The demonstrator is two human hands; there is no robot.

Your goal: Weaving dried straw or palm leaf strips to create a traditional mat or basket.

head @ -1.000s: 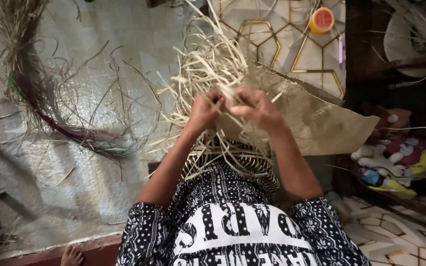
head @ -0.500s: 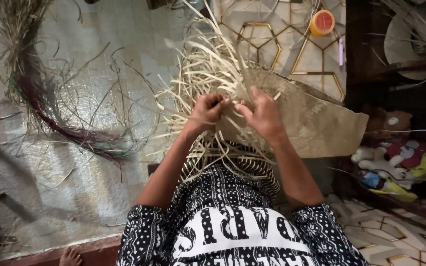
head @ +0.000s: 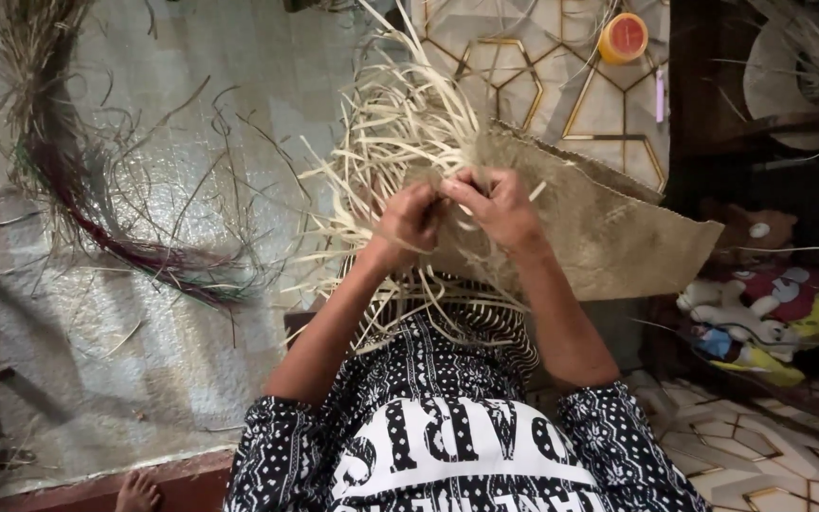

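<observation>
A tan woven mat lies across my lap and spreads to the right. Many loose pale straw strips fan up and to the left from its unfinished edge. My left hand is closed on some of these strips at that edge. My right hand pinches strips right beside it, fingers touching the mat. Both hands meet at the middle of the view, above my black-and-white patterned clothing.
A bundle of dark green and reddish fibres lies on the silvery floor sheet at left. An orange-lidded round container stands on the patterned tile floor at the top. Soft toys sit at right. A bare foot shows bottom left.
Both hands have shifted slightly lower and closer together on the mat's edge. The strips have moved a little with the fingers.
</observation>
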